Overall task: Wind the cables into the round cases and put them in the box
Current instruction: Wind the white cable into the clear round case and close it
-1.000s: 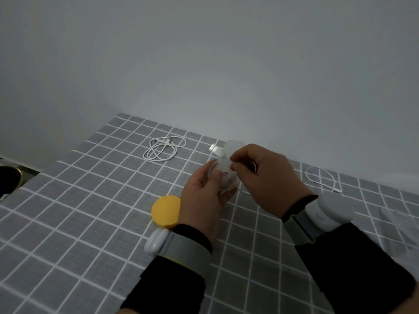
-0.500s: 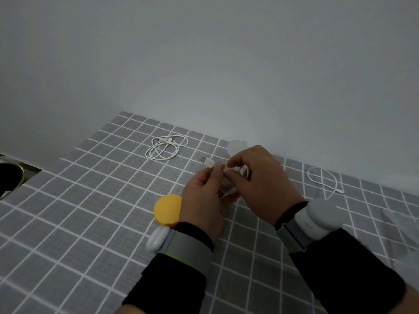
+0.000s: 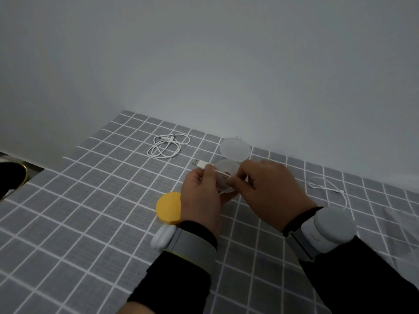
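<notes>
- We hold the clear round case (image 3: 226, 168) up off the checked cloth (image 3: 90, 211), between both hands, so that the cable can be turned round it freely.
- Our left hand (image 3: 201, 196) has its fingers curled round the case's near edge. Its thumb pins the white cable (image 3: 221, 173) just behind the USB plug (image 3: 200, 163), which sticks out to the left, probably so that this end does not slip while the rest is wound.
- Our right hand (image 3: 269, 189) pinches the cable at the case's right side, fingertips closed on it, ready to guide a turn.
- How much cable already sits inside the case we cannot tell; our fingers cover most of it.
- A translucent disc (image 3: 234, 148), which we take for this case's lid, lies just behind the hands, within easy reach for closing.
- The yellow case (image 3: 168, 207) lies on the cloth, partly under our left wrist.
- A coiled cable (image 3: 166, 148) waits further back on the left and a loose cable (image 3: 326, 188) off to the right, both unwound into any case.
- We see no box clearly, so we judge the packing step to be some way off.
</notes>
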Available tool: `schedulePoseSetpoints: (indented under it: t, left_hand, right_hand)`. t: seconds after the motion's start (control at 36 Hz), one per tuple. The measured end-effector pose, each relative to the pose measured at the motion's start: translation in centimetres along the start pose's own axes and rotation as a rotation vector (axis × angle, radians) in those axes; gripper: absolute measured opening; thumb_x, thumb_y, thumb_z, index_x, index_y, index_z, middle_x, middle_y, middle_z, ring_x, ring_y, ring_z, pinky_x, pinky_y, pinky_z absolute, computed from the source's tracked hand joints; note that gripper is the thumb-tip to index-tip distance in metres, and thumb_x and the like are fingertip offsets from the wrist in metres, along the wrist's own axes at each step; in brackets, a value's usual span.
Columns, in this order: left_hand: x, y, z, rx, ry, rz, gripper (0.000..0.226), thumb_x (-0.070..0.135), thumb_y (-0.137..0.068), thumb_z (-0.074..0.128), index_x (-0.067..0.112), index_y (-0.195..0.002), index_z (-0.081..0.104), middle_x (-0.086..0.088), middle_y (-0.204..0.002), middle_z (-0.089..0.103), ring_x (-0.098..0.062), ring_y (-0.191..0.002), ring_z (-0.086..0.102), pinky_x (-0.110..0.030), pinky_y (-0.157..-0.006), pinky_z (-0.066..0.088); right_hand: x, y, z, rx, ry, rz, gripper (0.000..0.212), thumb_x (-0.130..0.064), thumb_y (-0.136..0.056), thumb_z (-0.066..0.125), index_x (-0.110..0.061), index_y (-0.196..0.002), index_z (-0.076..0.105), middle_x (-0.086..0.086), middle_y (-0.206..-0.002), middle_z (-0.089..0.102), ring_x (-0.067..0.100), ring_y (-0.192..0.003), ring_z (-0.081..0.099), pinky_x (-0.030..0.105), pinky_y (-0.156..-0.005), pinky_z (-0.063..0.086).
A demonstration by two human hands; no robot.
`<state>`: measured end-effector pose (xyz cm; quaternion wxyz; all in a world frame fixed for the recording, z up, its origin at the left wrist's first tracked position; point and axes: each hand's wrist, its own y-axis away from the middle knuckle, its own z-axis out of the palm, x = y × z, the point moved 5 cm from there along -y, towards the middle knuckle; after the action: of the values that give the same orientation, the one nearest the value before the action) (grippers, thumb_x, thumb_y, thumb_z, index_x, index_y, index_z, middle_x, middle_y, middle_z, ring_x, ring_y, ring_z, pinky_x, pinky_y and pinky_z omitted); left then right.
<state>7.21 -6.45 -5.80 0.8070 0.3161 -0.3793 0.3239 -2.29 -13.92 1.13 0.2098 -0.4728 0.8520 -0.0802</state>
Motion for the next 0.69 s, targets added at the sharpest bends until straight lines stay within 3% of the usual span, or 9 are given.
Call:
schedulePoseSetpoints:
  t: [0.14, 0.25, 0.47, 0.56, 0.64, 0.69]
  left_hand:
    - [0.1, -0.1, -0.2, 0.029, -0.024, 0.031, 0.025, 0.016, -0.103, 0.048, -0.003, -0.089, 0.056, -0.014, -0.069, 0.067, -0.025, -0.066, 0.067, -0.038, -0.061, 0.059]
    - [-0.1, -0.2, -0.3, 0.034, -0.059, 0.03, 0.022, 0.016, -0.102, 0.05, -0.002, -0.095, 0.06, -0.018, -0.079, 0.071, -0.027, -0.072, 0.07, -0.038, -0.062, 0.059]
    - [-0.3, -0.2, -0.3, 0.006, -0.019, -0.03, 0.027, 0.014, -0.104, 0.047, -0.004, -0.09, 0.062, -0.024, -0.09, 0.073, -0.038, -0.086, 0.073, -0.038, -0.064, 0.06]
    - [-0.2, -0.4, -0.3, -0.029, -0.1, 0.017, 0.021, 0.006, -0.104, 0.044, -0.008, -0.099, 0.06, -0.009, -0.083, 0.076, -0.028, -0.082, 0.075, -0.033, -0.06, 0.06]
    - [-0.2, -0.2, -0.2, -0.03, -0.068, 0.0, 0.025, 0.01, -0.105, 0.043, -0.007, -0.1, 0.061, -0.014, -0.085, 0.076, -0.03, -0.083, 0.075, -0.038, -0.065, 0.062]
    - [-0.3, -0.2, -0.1, -0.02, -0.021, -0.035, 0.027, 0.015, -0.104, 0.046, -0.005, -0.099, 0.063, -0.022, -0.093, 0.074, -0.034, -0.088, 0.074, -0.045, -0.074, 0.062]
  right_hand:
    - [-0.1, 0.1, 0.2, -0.105, -0.026, 0.011, 0.017, -0.036, -0.094, 0.063, -0.021, -0.086, 0.063, -0.011, -0.072, 0.058, 0.012, -0.066, 0.055, 0.026, -0.064, 0.043]
    - [0.6, 0.1, 0.5, -0.152, -0.068, 0.12, 0.012, -0.036, -0.094, 0.061, -0.027, -0.086, 0.06, -0.014, -0.067, 0.058, 0.003, -0.065, 0.055, 0.014, -0.059, 0.036]
    - [1.4, 0.1, 1.1, -0.149, -0.296, 0.315, 0.02, -0.042, -0.091, 0.061, -0.028, -0.1, 0.05, -0.005, -0.073, 0.065, 0.012, -0.07, 0.062, 0.033, -0.068, 0.05]
    - [1.5, 0.2, 1.3, -0.172, -0.422, 0.353, 0.018, -0.041, -0.091, 0.063, -0.025, -0.099, 0.057, -0.002, -0.082, 0.067, 0.016, -0.068, 0.063, 0.039, -0.071, 0.055]
    - [1.5, 0.1, 1.1, -0.162, -0.479, 0.334, 0.014, -0.038, -0.093, 0.062, -0.025, -0.098, 0.065, -0.001, -0.082, 0.071, 0.016, -0.068, 0.064, 0.036, -0.071, 0.055]
    - [1.6, 0.1, 0.8, -0.14, -0.498, 0.327, 0.01, -0.034, -0.093, 0.063, -0.025, -0.097, 0.067, -0.001, -0.078, 0.073, 0.013, -0.07, 0.065, 0.026, -0.066, 0.051]
